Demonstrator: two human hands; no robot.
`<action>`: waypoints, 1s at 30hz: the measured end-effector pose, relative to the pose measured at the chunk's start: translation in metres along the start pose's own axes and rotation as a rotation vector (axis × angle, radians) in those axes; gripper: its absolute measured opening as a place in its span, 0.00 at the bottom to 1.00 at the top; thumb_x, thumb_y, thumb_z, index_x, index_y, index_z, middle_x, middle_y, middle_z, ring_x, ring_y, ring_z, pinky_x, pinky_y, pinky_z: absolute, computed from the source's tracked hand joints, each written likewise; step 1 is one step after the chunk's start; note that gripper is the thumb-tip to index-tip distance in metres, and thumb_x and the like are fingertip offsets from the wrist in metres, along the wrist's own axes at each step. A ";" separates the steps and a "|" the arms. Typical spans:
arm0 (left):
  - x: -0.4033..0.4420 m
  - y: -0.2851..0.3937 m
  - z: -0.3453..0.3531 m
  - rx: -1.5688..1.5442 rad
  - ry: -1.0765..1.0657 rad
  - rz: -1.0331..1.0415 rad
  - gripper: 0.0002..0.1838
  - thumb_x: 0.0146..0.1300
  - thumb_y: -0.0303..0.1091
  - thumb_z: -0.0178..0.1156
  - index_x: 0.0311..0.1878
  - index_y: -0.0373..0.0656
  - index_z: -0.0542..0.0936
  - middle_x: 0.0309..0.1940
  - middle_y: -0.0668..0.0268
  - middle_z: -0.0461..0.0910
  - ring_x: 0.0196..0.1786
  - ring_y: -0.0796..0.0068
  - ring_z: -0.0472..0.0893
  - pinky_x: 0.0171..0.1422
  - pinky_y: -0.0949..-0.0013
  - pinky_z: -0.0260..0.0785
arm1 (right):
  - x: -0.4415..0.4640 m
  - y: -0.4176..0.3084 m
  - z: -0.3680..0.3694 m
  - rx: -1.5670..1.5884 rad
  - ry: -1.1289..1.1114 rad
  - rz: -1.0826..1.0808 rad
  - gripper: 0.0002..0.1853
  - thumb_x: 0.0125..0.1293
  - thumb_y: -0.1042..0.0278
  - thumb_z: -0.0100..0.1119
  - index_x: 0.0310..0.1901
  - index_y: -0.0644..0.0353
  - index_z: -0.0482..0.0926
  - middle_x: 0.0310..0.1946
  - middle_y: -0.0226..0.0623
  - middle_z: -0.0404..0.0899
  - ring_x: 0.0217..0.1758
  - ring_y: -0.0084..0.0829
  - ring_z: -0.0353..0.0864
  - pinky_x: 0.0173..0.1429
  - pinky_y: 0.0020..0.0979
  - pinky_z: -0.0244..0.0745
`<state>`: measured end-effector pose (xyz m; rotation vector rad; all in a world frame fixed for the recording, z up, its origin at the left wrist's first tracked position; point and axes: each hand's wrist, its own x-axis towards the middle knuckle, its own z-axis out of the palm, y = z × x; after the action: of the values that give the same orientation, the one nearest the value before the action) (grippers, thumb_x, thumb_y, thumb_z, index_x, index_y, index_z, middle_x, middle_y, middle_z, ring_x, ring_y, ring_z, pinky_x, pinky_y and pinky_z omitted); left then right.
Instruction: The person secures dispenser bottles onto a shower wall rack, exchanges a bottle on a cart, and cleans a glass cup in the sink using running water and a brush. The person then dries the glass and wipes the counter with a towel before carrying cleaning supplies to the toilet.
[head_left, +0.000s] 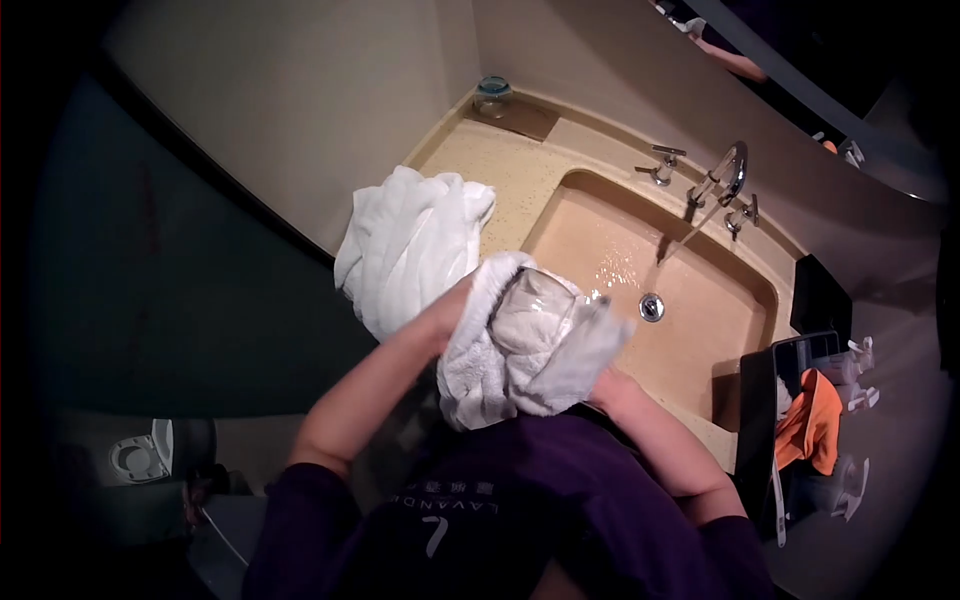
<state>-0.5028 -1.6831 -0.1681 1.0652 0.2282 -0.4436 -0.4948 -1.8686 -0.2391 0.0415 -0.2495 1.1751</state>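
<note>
A drinking glass (548, 292) is wrapped in a white towel (475, 375) in front of my body, at the near edge of the sink. Towel cloth also shows inside or behind the clear glass wall. My left hand (457, 312) goes under the towel on the left side and holds the glass through it; its fingers are covered. On the right, my right hand (604, 386) is closed on the towel's other end, which is blurred by motion. Cloth hides most of that hand.
The sink (700, 365) has a chrome faucet (735, 175) with a thin water stream. A pile of white towels (415, 245) lies on the left counter. Another glass (492, 97) stands in the back corner. A black caddy (760, 430) with an orange cloth (812, 425) and spray bottles is right.
</note>
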 end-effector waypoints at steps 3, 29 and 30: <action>0.006 -0.014 -0.006 0.624 0.128 0.534 0.17 0.65 0.30 0.49 0.55 0.36 0.70 0.50 0.61 0.74 0.52 0.67 0.75 0.57 0.68 0.66 | 0.001 -0.010 0.024 -0.873 0.165 -0.136 0.26 0.59 0.51 0.51 0.56 0.55 0.68 0.53 0.44 0.71 0.55 0.39 0.72 0.59 0.35 0.66; 0.006 0.085 -0.046 0.427 0.077 0.006 0.25 0.68 0.53 0.43 0.61 0.46 0.64 0.53 0.66 0.68 0.52 0.74 0.71 0.40 0.70 0.74 | 0.104 -0.044 0.104 -2.372 0.266 -0.576 0.07 0.46 0.66 0.58 0.27 0.55 0.72 0.27 0.35 0.72 0.35 0.39 0.75 0.38 0.35 0.72; 0.024 0.070 -0.047 0.278 0.108 -0.118 0.25 0.68 0.52 0.42 0.60 0.45 0.64 0.52 0.67 0.69 0.53 0.76 0.69 0.46 0.71 0.71 | 0.111 -0.048 0.091 -2.395 0.219 -0.600 0.07 0.46 0.66 0.58 0.27 0.55 0.73 0.27 0.36 0.72 0.35 0.39 0.75 0.37 0.36 0.72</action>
<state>-0.4481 -1.6185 -0.1440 1.3550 0.3331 -0.5347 -0.4265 -1.8006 -0.1224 -1.9189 -1.1759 -0.2864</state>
